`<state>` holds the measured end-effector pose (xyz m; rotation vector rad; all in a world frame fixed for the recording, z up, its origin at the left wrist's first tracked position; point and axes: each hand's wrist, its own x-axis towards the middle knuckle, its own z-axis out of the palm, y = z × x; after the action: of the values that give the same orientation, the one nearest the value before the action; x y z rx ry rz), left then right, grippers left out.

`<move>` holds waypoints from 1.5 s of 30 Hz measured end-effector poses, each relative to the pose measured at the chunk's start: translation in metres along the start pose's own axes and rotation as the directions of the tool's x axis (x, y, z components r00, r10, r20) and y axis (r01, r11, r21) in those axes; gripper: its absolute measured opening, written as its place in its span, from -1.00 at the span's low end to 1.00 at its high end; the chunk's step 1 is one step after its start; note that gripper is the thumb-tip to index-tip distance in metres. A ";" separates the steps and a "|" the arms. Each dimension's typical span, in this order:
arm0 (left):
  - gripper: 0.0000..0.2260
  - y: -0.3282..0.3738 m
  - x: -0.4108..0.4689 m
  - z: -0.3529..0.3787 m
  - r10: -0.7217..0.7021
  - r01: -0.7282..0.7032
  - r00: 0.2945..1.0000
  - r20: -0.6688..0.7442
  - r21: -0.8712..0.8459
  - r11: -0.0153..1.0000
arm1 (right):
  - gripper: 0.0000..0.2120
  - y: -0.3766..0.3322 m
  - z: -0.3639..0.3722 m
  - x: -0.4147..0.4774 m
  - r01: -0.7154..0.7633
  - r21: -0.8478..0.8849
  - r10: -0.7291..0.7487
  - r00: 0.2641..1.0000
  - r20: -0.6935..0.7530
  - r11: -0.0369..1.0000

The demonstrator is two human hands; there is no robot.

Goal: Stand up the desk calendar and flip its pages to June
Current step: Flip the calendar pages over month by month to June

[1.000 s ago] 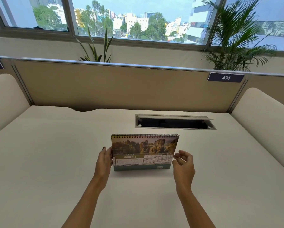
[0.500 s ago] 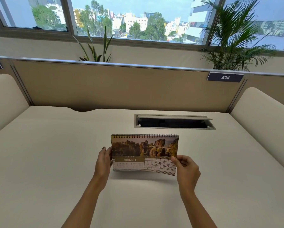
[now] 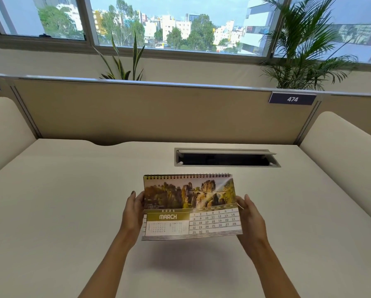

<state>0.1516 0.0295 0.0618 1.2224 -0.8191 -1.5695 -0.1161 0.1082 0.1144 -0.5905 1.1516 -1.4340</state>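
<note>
Since the earlier frame, the spiral-bound March desk calendar page has swung up further. Left hand grips its left edge; right hand pinches the page's right edge. Long axis left-right between hands, face toward the person.

The desk lay bare on both sides of the calendar. Behind it, an open cable slot broke the surface, and the partition walled off the far edge.
</note>
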 end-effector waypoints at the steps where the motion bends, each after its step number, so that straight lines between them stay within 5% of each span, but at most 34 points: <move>1: -0.55 0.002 -0.003 0.002 -0.009 0.009 1.000 -0.009 -0.017 1.000 | -0.57 -0.003 0.001 -0.001 -0.028 0.025 0.027 0.998 0.051 0.999; 8: -0.58 0.005 -0.006 0.005 0.143 -0.143 0.990 0.001 0.046 0.989 | -0.77 -0.027 0.033 0.005 0.392 0.014 -0.385 0.894 0.229 0.920; 11: -0.55 0.004 -0.005 0.007 0.084 -0.084 0.996 0.016 0.016 0.996 | -0.76 -0.037 0.048 0.013 0.519 -0.237 -0.470 0.851 0.235 0.821; 13: -0.55 0.007 -0.008 0.010 0.072 -0.072 0.997 0.013 0.023 0.997 | -0.77 -0.037 0.052 0.022 0.581 -0.489 -0.528 0.809 0.258 0.651; 20: -0.49 0.006 -0.004 0.008 0.066 -0.066 0.998 0.004 -0.003 0.998 | -0.81 -0.025 0.059 0.043 0.644 -0.749 -0.606 0.661 0.443 0.155; 28: -0.57 0.009 -0.007 0.011 0.068 -0.068 0.998 0.011 -0.011 0.998 | -0.84 -0.010 0.061 0.055 0.598 -0.801 -0.647 0.614 0.451 0.009; 30: -0.57 0.009 -0.006 0.011 0.063 -0.063 0.998 0.007 -0.014 0.998 | -0.79 -0.006 0.061 0.053 0.577 -0.816 -0.700 0.589 0.404 0.014; 36: -0.55 0.007 -0.005 0.010 0.067 -0.067 0.998 0.015 -0.006 0.998 | -0.68 0.020 0.058 0.027 0.483 -0.832 -0.900 0.433 -0.044 0.273; 42: -0.48 0.002 0.002 0.006 0.064 -0.064 0.998 0.025 -0.015 0.998 | -0.57 0.051 0.037 0.025 0.328 -0.685 -0.654 0.701 -0.286 0.651; 45: -0.48 0.002 0.003 0.005 0.063 -0.062 0.998 0.023 -0.017 0.998 | -0.59 0.057 0.031 0.025 0.262 -0.639 -0.560 0.763 -0.322 0.723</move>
<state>0.1468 0.0262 0.0640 1.1586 -0.8504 -1.5394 -0.0698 0.0823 0.0698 -0.9877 2.0006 -1.6982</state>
